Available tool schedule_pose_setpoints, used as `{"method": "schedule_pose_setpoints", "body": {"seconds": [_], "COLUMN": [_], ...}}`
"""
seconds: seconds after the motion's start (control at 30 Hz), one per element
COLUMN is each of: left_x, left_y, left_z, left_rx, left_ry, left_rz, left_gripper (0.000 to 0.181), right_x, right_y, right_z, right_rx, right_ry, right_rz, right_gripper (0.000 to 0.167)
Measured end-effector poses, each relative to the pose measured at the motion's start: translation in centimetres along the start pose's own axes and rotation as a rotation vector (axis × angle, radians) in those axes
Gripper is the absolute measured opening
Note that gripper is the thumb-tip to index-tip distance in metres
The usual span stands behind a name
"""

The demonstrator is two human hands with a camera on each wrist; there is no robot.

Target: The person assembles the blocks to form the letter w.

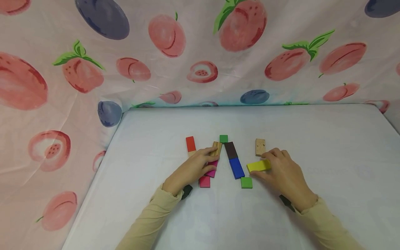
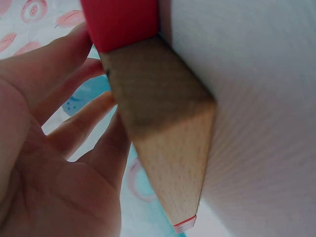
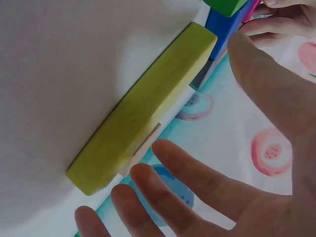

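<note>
My left hand (image 1: pixel 195 166) reaches over the left group of blocks. Its fingertips lie at a striped wooden block (image 1: pixel 216 148) and a magenta block (image 1: pixel 211 168). A pink-red block (image 1: pixel 205 182) lies just below these. In the left wrist view, the fingers (image 2: pixel 74 123) extend behind a plain wooden block (image 2: pixel 168 128). My right hand (image 1: pixel 284 175) is around the right end of a yellow block (image 1: pixel 258 166). In the right wrist view, the yellow block (image 3: pixel 143 108) rests on the table, with the thumb and spread fingers (image 3: pixel 187 173) apart from it.
A brown block (image 1: pixel 231 150) and a blue block (image 1: pixel 236 168) form a slanting line between two green blocks (image 1: pixel 223 139) (image 1: pixel 246 183). A speckled tan block (image 1: pixel 260 147) lies beyond the right hand. A red block (image 1: pixel 190 143) is at left on the white table (image 1: pixel 328 146).
</note>
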State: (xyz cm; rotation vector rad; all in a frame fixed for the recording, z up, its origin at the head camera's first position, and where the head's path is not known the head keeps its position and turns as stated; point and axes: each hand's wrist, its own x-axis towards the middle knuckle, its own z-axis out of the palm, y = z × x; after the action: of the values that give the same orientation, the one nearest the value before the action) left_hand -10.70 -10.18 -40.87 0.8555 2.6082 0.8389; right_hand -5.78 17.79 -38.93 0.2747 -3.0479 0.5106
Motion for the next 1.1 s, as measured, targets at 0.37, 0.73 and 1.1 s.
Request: {"method": "schedule_pose_setpoints", "body": {"seconds": [0.37,0.73,1.1], "left_x": [0.01,-0.01,-0.01], "left_y": [0.05,-0.05,-0.04], "left_z": [-0.06,0.04,0.07], "left_rx": [-0.002,0.006,0.01], "left_ry": [0.002,0.002,0.002], "left_rz": [0.003,-0.007,-0.006], "left_gripper": [0.043,0.044,0.044], "right_x": [0.39,0.49,0.69], "right_y": [0.22,0.15,0.23], "right_z": [0.5,0.56,0.74], "right_rx": [0.021,0.026,0.045], "right_ry": [-0.01,-0.029,-0.061], "right_rz": [0.027,0.018,0.016], "right_gripper": [0.06,0.056,0.054]}}
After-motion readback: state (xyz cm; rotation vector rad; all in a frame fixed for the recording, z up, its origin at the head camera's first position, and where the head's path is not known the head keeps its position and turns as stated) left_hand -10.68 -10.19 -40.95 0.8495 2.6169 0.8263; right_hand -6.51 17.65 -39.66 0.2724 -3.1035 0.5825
